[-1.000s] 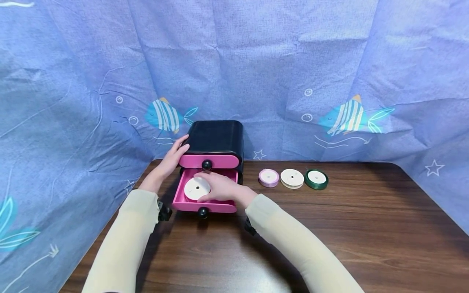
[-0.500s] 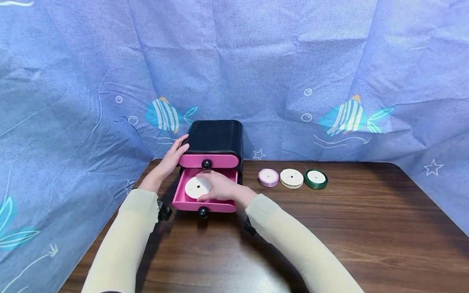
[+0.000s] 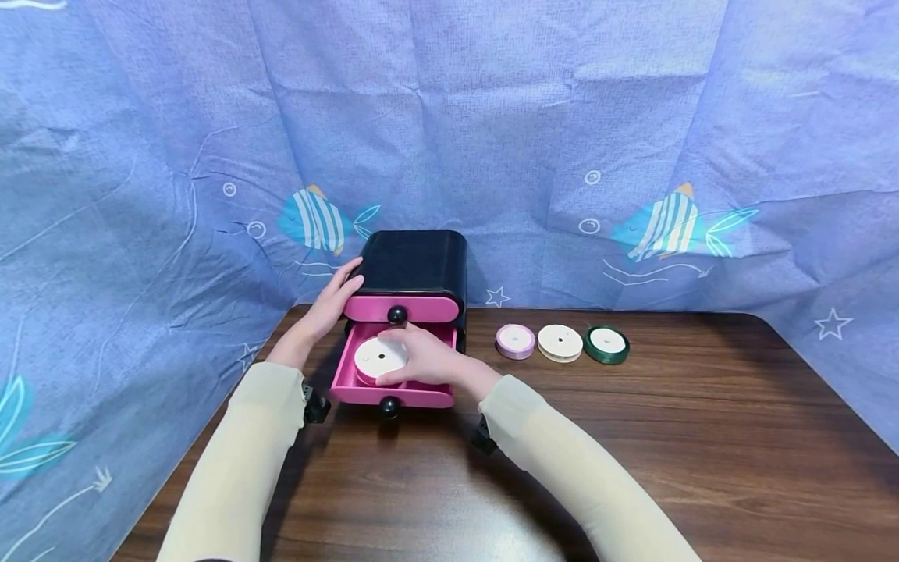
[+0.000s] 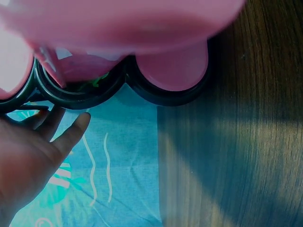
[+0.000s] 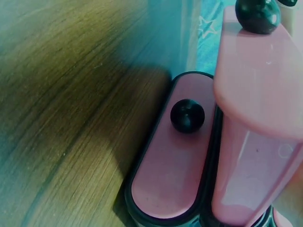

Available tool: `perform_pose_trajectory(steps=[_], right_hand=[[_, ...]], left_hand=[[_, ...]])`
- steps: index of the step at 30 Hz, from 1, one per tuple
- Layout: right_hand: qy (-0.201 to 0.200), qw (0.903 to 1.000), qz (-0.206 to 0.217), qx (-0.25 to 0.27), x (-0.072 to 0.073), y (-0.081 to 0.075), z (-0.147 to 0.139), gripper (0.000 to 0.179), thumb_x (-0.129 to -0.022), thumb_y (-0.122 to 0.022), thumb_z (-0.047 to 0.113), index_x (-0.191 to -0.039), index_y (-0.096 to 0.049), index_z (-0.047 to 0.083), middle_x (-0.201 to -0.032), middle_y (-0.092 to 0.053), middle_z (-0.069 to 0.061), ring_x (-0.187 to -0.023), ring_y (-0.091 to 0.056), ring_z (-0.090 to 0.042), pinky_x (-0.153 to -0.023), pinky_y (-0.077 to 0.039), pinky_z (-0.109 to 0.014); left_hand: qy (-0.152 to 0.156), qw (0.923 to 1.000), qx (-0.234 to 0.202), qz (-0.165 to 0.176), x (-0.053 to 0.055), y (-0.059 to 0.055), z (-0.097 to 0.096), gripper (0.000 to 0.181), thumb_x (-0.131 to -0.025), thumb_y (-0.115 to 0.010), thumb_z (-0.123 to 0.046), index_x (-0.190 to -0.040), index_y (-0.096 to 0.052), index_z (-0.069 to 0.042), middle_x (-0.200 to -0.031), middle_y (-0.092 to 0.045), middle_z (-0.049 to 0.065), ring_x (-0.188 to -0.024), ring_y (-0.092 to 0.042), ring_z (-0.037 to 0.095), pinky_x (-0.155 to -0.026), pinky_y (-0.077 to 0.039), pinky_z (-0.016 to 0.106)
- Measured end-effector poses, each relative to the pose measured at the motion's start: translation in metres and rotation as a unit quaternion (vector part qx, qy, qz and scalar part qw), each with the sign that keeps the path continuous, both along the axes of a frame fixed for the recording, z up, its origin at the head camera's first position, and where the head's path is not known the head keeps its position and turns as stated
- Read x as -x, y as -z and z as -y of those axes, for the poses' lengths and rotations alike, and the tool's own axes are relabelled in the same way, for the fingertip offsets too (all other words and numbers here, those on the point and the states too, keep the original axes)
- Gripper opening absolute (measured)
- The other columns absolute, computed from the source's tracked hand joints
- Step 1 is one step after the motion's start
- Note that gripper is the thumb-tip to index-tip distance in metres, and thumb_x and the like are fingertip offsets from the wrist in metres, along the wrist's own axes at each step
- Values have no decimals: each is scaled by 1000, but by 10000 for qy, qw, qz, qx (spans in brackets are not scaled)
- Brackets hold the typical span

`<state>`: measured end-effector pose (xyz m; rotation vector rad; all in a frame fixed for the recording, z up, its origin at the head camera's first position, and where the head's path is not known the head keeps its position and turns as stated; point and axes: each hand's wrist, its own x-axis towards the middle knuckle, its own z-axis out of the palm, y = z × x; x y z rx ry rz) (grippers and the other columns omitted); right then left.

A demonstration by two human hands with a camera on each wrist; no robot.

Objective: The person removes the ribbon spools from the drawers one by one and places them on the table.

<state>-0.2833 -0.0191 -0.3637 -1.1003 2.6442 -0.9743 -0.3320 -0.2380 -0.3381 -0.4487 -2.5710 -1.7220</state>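
Note:
A black cabinet (image 3: 413, 261) with pink drawers stands at the back left of the table. Its middle drawer (image 3: 421, 398) is pulled out, and a white-faced ribbon spool (image 3: 375, 361) with a red-pink edge lies in it. My right hand (image 3: 428, 359) reaches into the drawer, thumb and fingers bent around the spool's right side; the palm hides that side. My left hand (image 3: 328, 308) rests on the cabinet's left side with its fingers extended. In the left wrist view, fingertips (image 4: 81, 124) of that hand lie at the cabinet's black shell.
Right of the cabinet lie a lilac ribbon spool (image 3: 516, 342), a white one (image 3: 559, 343) and a dark green one (image 3: 607, 344) in a row. The upper drawer (image 3: 372, 309) and bottom drawer (image 5: 175, 161) are closed. A blue fish-print cloth (image 3: 506, 156) hangs behind the table (image 3: 667, 421).
The spool has shifted slightly to the right and back inside the drawer. My right hand has moved slightly right, showing more of the spool's face. My left hand stays in place.

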Motion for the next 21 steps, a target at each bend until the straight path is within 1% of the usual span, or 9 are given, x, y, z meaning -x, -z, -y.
perform_pose_trajectory(steps=[3,7,10,12,14,16,19,20,21], right_hand=[[-3,9999,-79,95,-3,-3,-4,71,-78,-80,43,-137,-55,11,-131,-54,-9,-113,-51,-17,-95,-42,-30],[-56,9993,-270,236,-6,-6,-10,70,-78,-81,42,-136,-56,12,-121,-56,-6,-106,-52,-17,-90,-43,-30],[-101,9988,-338,343,-9,-6,-15,68,-78,-81,40,-135,-57,13,-114,-55,-4,-102,-52,-15,-87,-44,-28],[-154,9985,-318,416,-11,-6,-18,67,-78,-81,38,-135,-57,13,-114,-55,-2,-102,-52,-14,-86,-43,-27],[-227,9979,-303,531,-13,-7,-22,66,-78,-82,36,-134,-57,12,-118,-55,-2,-104,-52,-13,-88,-43,-27],[-323,9969,-324,639,-15,-7,-25,66,-77,-83,34,-134,-58,10,-124,-55,-2,-109,-51,-12,-91,-43,-28],[-436,9950,-418,800,-18,-9,-29,66,-76,-84,31,-132,-59,8,-129,-55,-3,-116,-50,-13,-95,-42,-30],[-461,9945,-438,831,-20,-10,-31,66,-75,-84,31,-132,-59,8,-130,-55,-3,-117,-49,-12,-95,-42,-31],[-475,9941,-461,853,-21,-11,-32,66,-75,-85,31,-131,-59,8,-130,-54,-2,-118,-49,-12,-95,-42,-31]], left_hand=[[8,10000,-28,11,1,1,1,61,-103,-39,-37,-157,-17,-16,-160,-12,14,-143,-16,29,-112,-19,49],[-1,10000,-49,37,1,1,1,62,-103,-38,-37,-157,-16,-16,-160,-12,14,-143,-16,30,-112,-20,50],[-24,10000,-67,63,0,1,1,61,-103,-38,-36,-157,-16,-16,-160,-13,13,-143,-17,30,-112,-20,50],[-6,9999,-104,116,-1,0,0,61,-104,-38,-34,-157,-15,-16,-160,-12,14,-143,-17,30,-111,-20,50],[32,9996,-202,203,-2,-1,0,62,-103,-39,-33,-157,-14,-15,-160,-11,13,-143,-17,31,-111,-21,51],[80,9994,-211,272,-8,-8,-2,63,-103,-38,-31,-157,-12,-12,-160,-9,16,-142,-16,34,-110,-21,53],[83,9992,-200,322,-19,-20,-7,63,-103,-38,-29,-156,-13,-8,-160,-9,19,-141,-17,37,-109,-22,54],[76,9993,-166,325,-21,-22,-8,63,-103,-37,-28,-156,-13,-7,-159,-9,20,-141,-17,38,-109,-22,54],[62,9995,-121,292,-21,-22,-9,63,-103,-37,-29,-156,-13,-7,-159,-10,20,-141,-17,38,-109,-22,54]])
